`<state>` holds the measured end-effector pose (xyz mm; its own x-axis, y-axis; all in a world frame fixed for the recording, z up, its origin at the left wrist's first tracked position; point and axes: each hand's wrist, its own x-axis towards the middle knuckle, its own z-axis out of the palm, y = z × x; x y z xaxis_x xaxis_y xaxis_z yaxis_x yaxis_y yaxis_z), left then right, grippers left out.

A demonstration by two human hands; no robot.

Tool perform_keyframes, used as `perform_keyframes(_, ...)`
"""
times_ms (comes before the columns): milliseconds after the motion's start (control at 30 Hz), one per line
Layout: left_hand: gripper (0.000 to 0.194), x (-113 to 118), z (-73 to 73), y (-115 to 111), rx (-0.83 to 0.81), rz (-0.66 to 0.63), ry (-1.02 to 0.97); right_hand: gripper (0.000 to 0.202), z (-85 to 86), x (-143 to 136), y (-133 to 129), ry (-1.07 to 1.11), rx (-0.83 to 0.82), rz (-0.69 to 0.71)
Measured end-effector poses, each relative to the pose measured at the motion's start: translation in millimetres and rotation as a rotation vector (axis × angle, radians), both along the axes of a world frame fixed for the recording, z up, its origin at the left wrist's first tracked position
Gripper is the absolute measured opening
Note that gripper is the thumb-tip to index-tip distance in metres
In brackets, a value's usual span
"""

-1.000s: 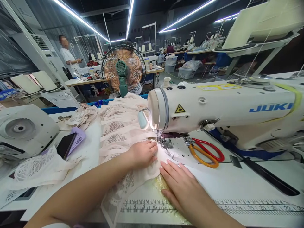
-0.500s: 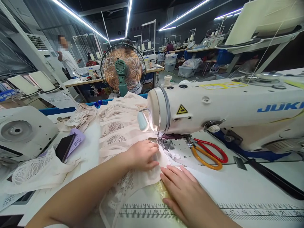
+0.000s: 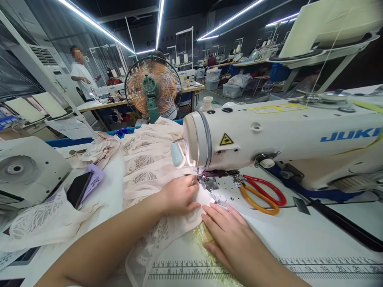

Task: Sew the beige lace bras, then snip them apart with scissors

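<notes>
Pale pink lace fabric (image 3: 161,233) lies on the white table, its edge at the needle area of a white sewing machine (image 3: 239,135). My left hand (image 3: 180,196) rests on the fabric just left of the needle, fingers bent and close together; whether they pinch the cloth is hard to see. Flat beside it lies my right hand (image 3: 226,235), fingers stretched out, fingertips on the fabric's right edge. Under that hand shows a crinkled yellow strip (image 3: 205,235). The fabric under both palms is hidden.
Red-handled and orange-handled scissors (image 3: 260,195) lie right of the needle. A black-handled tool (image 3: 344,223) is farther right. More lace pieces (image 3: 143,161) are piled behind my left hand. A phone (image 3: 79,189) lies at left. Beyond stand a fan (image 3: 152,89) and a person (image 3: 82,75).
The view has shifted slightly. Both hands keep nearly the same places on the fabric. In the background, the standing person has lowered an arm and changed posture.
</notes>
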<state>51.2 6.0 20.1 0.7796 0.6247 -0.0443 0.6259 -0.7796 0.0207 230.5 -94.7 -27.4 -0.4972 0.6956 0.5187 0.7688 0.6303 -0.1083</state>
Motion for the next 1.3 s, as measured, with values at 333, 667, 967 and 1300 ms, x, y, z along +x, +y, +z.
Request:
perform_keyframes(333, 0.049, -6.2, -7.1, -0.2, 0.024, -0.065, -0.079, 0.032, 2.1, 4.0, -0.4, -0.057, -0.026, 0.014)
perform_keyframes(667, 0.051, -8.1, -3.5, -5.8, 0.012, -0.043, -0.061, 0.03, -3.2, 0.1, -1.4, 0.015, 0.006, -0.025)
perform_keyframes(967, 0.052, -8.6, -6.6, -3.1, 0.027, -0.062, -0.084, 0.032, -2.4, 1.6, -2.1, -0.007, -0.02, -0.021)
perform_keyframes(1300, 0.05, -9.6, -6.9, 3.7, 0.033, -0.066, -0.07, 0.035, 2.2, 2.1, 2.5, -0.085, 0.038, 0.007)
